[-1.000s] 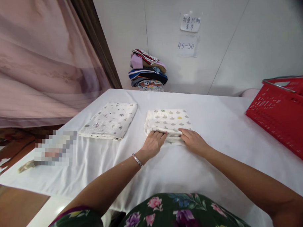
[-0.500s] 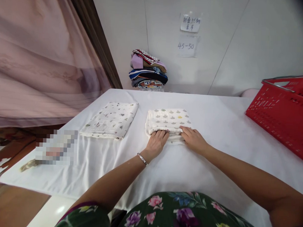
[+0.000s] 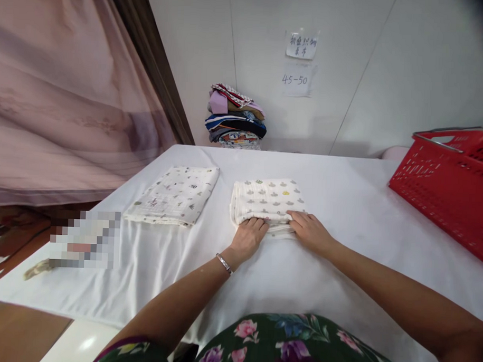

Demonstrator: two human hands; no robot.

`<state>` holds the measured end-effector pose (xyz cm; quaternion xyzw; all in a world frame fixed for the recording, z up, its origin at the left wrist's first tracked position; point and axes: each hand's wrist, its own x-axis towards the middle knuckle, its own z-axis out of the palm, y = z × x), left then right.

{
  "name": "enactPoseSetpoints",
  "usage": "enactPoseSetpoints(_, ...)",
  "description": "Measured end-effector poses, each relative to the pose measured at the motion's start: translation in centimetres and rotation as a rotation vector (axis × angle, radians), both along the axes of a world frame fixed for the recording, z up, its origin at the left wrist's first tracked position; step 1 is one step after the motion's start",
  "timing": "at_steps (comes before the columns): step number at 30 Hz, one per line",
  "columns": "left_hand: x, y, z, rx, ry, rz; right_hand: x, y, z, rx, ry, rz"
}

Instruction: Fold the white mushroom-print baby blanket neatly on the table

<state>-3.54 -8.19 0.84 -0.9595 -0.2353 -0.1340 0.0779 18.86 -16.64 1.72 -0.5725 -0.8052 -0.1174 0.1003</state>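
Observation:
A folded white cloth with small grey and yellow prints [image 3: 267, 197] lies in the middle of the white-covered table [image 3: 343, 205]. My left hand [image 3: 247, 236] rests on its near edge, fingers together and flat, a silver bracelet on the wrist. Just to the right, my right hand [image 3: 311, 231] presses flat on the same near edge. Neither hand lifts the cloth. A second folded cloth [image 3: 173, 194] with small coloured prints lies to the left, apart from both hands.
A red plastic basket [image 3: 451, 183] stands at the table's right side. A pile of folded coloured clothes [image 3: 234, 117] sits behind the table by the wall. A pink curtain [image 3: 62, 95] hangs at left. Two paper notes [image 3: 299, 61] are stuck on the wall.
Both hands have shifted slightly along the near edge of the patterned cloth. The view has tipped a little downward.

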Motion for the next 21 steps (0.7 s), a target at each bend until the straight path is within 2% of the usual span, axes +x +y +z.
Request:
enactPoseSetpoints(4, -0.1, -0.4, -0.5, 0.014, -0.067, -0.011, 0.1, -0.3, 1.0, -0.080, 0.083, 0.004)
enactPoseSetpoints(8, -0.2, -0.8, -0.8, 0.013, -0.101, -0.009, 0.3, -0.5, 2.5, -0.216, 0.293, 0.065)
enactPoseSetpoints(12, -0.2, -0.9, -1.0, -0.001, -0.126, -0.004, -0.4, 0.2, 2.8, -0.220, 0.456, 0.080)
enactPoseSetpoints(16, -0.2, -1.0, -1.2, -0.015, -0.178, -0.016, -2.5, 2.2, 2.7, -0.200, 0.402, 0.136)
enactPoseSetpoints(21, -0.2, -1.4, -1.1, -0.064, -0.201, 0.007, -4.9, 5.1, 3.6, -0.274, 0.305, 0.179)
